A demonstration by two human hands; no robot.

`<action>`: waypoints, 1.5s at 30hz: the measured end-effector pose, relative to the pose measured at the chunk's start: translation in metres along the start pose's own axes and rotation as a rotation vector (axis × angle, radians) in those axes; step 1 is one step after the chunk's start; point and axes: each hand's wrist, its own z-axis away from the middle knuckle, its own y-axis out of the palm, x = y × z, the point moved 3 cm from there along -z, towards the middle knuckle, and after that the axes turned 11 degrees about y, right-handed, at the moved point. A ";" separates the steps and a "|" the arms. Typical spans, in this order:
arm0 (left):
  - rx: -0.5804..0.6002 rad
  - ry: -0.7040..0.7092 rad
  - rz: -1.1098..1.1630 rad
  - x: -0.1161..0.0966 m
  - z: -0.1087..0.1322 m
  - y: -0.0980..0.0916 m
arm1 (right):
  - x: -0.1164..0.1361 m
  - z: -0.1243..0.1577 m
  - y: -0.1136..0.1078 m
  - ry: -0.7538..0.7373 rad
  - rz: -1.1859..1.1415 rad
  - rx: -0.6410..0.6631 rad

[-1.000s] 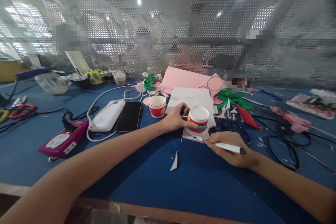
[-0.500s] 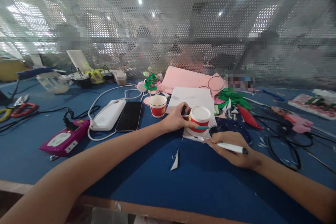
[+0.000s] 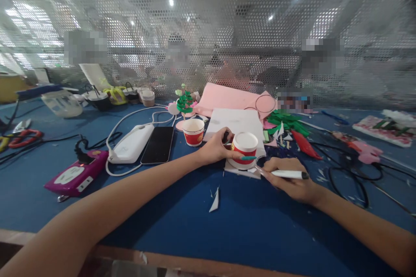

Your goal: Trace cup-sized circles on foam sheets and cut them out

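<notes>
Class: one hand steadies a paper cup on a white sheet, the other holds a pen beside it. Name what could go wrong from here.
1. The left hand alone steadies the cup; the cup or the loose white sheet under it could slip.
2. The right hand holds the pen close to black cables; a snag might jerk it.

The upturned red paper cup (image 3: 244, 149) has a white base and rim, and the thumbnail of the left hand (image 3: 216, 149) on it is teal. The slim white marker pen (image 3: 287, 174) has a black cap. The felt-covered counter (image 3: 195, 220) is deep blue. The flat paper sheet (image 3: 237, 120) is white, the foam sheet (image 3: 227, 96) pink, and the cut paper strips (image 3: 286, 120) green. The grey metal screen (image 3: 208, 30) carries a honeycomb pattern of round holes.
</notes>
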 end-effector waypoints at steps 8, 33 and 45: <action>-0.001 -0.003 -0.025 0.000 -0.001 -0.001 | -0.020 0.000 0.000 0.275 -0.353 -0.017; 0.006 0.012 -0.093 0.000 -0.002 -0.002 | -0.052 -0.028 0.000 0.793 -0.800 -0.214; 0.033 0.064 -0.154 0.003 -0.003 -0.004 | -0.062 -0.037 0.001 0.798 -0.850 -0.217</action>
